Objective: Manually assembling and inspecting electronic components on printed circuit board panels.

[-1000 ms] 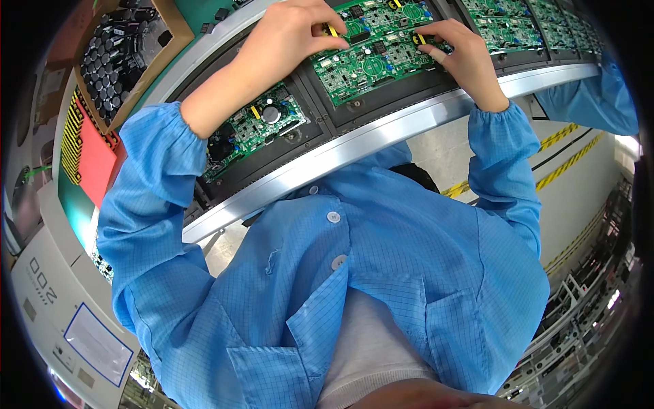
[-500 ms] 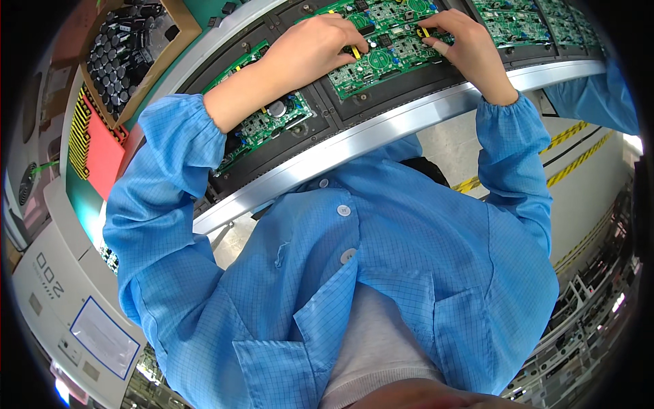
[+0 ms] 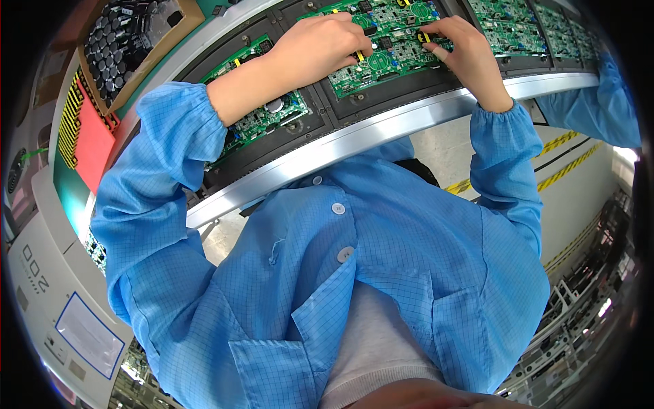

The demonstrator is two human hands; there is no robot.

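A panel of green circuit boards (image 3: 402,58) sits in a black carrier frame (image 3: 340,112) on the line in front of me. My left hand (image 3: 327,44) reaches over it, thumb and fingers closed about a small component with a yellow band (image 3: 360,56), partly hidden by the fingertips. Farther right, my right hand (image 3: 470,58) pinches a black component with a yellow band (image 3: 426,37) between thumb and forefinger. Both components are at the board's surface; whether they are fully seated cannot be seen. Under my left forearm lies another green board (image 3: 289,108) with a round silver-topped capacitor (image 3: 274,105).
A cardboard box (image 3: 194,13) of black cylindrical capacitors (image 3: 112,51) stands at the far left, beside a red sheet (image 3: 95,143). A metal rail (image 3: 381,126) edges the line nearest me. More boards (image 3: 511,31) continue right, where another person's blue sleeve (image 3: 579,112) shows.
The view has shifted slightly, moving the surroundings a little left. Both hands stay at the same components, with the right fingers closed more about theirs.
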